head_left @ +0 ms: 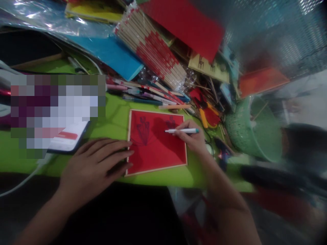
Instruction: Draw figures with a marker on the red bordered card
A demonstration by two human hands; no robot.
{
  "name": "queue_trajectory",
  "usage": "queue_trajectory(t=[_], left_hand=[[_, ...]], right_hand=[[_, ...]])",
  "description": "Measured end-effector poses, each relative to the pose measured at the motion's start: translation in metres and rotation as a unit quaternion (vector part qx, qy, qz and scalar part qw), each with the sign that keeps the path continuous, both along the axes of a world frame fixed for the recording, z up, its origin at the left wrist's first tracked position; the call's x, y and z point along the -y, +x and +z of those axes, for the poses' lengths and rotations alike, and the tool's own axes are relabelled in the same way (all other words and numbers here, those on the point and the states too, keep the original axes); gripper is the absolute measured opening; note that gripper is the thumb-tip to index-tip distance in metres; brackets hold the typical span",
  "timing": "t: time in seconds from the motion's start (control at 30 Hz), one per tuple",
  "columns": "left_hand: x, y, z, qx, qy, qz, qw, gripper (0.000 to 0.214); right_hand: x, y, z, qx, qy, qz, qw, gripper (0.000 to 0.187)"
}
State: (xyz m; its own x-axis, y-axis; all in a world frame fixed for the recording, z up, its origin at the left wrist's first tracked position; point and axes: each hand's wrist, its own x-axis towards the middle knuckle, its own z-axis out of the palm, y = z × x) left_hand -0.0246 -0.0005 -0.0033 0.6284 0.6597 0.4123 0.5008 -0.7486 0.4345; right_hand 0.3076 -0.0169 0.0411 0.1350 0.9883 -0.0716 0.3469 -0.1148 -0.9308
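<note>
A red panel (158,153) framed by thin pale wooden strips lies on the green tabletop. Dark line drawings mark its upper left and upper right. My right hand (194,137) pinches a white marker with a teal end (187,130); the marker's tip points left, over the panel's upper right part. Whether the tip touches the surface I cannot tell. My left hand (99,163) lies flat with fingers stretched out, its fingertips resting on the panel's left edge.
A phone (67,137) with a white cable lies left, partly pixelated. Behind the panel are pens (153,97), bundled wooden sticks (153,47) in plastic, a blue sheet (114,54) and orange-handled pliers (204,117). A green basket (255,129) stands at right.
</note>
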Motion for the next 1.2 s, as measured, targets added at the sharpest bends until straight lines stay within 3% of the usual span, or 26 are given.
queue_trajectory(t=[0.7,1.2], left_hand=[[-0.0013,0.0009,-0.0031,0.015,0.015,-0.007,1.0,0.019],[-0.0015,0.0018,0.0013,0.012,0.013,-0.004,1.0,0.021]], right_hand=[[-0.0028,0.0042,-0.0026,0.061,0.031,0.014,0.998,0.04],[-0.0021,0.0049,0.0019,0.026,0.028,0.009,0.999,0.037]])
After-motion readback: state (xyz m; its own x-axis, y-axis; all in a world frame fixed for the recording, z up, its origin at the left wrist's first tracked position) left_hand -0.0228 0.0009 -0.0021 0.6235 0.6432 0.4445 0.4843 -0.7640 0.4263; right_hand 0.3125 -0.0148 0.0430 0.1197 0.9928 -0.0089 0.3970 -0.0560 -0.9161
